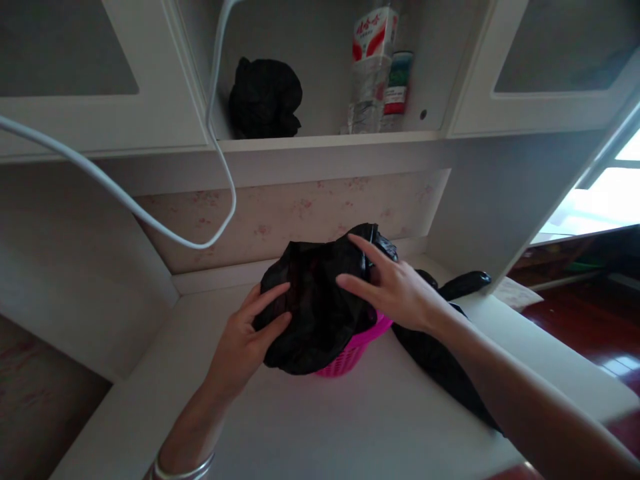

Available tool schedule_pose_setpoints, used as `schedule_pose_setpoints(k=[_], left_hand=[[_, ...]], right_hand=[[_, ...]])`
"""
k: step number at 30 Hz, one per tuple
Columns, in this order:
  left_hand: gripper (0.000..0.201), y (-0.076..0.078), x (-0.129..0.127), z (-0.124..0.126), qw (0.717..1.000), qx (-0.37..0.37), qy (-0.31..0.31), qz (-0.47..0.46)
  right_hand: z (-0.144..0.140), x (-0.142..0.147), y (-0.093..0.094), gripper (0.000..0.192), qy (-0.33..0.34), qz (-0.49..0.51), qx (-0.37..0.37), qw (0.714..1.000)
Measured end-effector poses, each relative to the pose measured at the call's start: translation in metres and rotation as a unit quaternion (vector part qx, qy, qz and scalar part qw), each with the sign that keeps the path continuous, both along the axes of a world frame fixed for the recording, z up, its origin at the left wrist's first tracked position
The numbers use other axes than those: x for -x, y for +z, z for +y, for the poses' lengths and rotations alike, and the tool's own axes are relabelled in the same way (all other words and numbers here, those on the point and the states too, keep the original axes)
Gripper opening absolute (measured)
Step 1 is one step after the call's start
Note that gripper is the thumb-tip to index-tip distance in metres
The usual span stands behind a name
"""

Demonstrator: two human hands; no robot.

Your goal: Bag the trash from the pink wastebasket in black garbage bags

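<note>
A black plastic bag (320, 307) lines a pink plastic basket (345, 360), its edge folded over much of the rim. The basket stands on the white desktop, with its pink lattice side showing at the lower right. At the bag's left edge is my left hand (245, 337), two digits lying over the edge and the others hidden behind. Across from it, my right hand (387, 283) holds the bunched plastic at the right rim, thumb and a finger reaching inward. Beneath my right forearm lies another black plastic piece (435, 347), partly covered.
A white cable (165, 233) hangs in a loop at the left. Above, an open shelf (330, 137) holds a crumpled black bundle (265, 97), a clear bottle (370, 80) and a green-and-red labelled container (399, 83). White cabinet doors flank it. The desktop (295, 433) ends at the right.
</note>
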State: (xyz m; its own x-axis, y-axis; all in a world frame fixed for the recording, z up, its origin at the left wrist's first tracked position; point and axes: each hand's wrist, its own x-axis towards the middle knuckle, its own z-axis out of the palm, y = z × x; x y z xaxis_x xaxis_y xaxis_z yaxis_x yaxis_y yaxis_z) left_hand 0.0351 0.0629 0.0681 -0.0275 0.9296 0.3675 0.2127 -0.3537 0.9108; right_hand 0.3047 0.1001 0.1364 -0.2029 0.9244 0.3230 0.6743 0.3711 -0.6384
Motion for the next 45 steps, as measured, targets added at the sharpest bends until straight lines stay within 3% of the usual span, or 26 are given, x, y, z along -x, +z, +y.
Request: schedule_pose_setpoints(k=[3,5,7,10,15,20,23,26,29,33,37,42,45], left_hand=[[0.04,-0.005,0.007,-0.001,1.0,0.009,0.013,-0.009],[0.047,-0.009,0.017,-0.001,0.998,0.028,0.037,-0.034],[0.054,-0.013,0.024,0.0,0.995,0.034,0.064,-0.069],[0.067,-0.015,0.026,0.001,0.987,0.041,0.07,-0.137],[0.091,-0.02,0.012,-0.004,0.946,0.159,0.065,-0.274],[0.079,-0.034,0.013,-0.003,0.913,0.187,0.126,-0.341],[0.074,-0.046,0.018,0.004,0.908,0.192,0.128,-0.349],[0.064,-0.056,0.021,0.011,0.914,0.216,0.08,-0.333],[0.054,-0.06,0.027,0.02,0.916,0.229,0.06,-0.323],[0.03,-0.049,0.039,0.042,0.914,0.202,0.084,-0.341],[0.03,-0.025,0.045,0.075,0.924,0.182,0.102,-0.321],[0.043,-0.001,0.038,0.104,0.957,0.175,0.05,-0.225],[0.052,0.002,0.036,0.106,0.97,0.188,0.009,-0.152]], right_hand=[[0.006,0.006,-0.01,0.068,0.007,-0.064,-0.009,0.998],[0.008,-0.002,-0.019,0.066,0.009,0.033,-0.006,0.999],[0.005,-0.013,-0.027,0.073,0.001,0.185,0.002,0.983],[-0.011,-0.025,-0.037,0.088,0.001,0.37,0.036,0.928],[-0.049,-0.034,-0.06,0.09,-0.045,0.544,0.098,0.832],[-0.063,-0.042,-0.096,0.063,-0.106,0.652,0.129,0.74],[-0.054,-0.041,-0.121,0.05,-0.13,0.673,0.169,0.709],[-0.043,-0.041,-0.143,0.053,-0.131,0.646,0.215,0.72],[-0.036,-0.047,-0.148,0.056,-0.103,0.623,0.216,0.744],[-0.018,-0.066,-0.125,0.056,-0.117,0.657,0.147,0.73],[0.021,-0.076,-0.095,0.041,-0.163,0.616,0.098,0.764],[0.067,-0.071,-0.071,0.037,-0.103,0.486,0.238,0.834],[0.079,-0.067,-0.066,0.033,-0.08,0.395,0.265,0.876]])
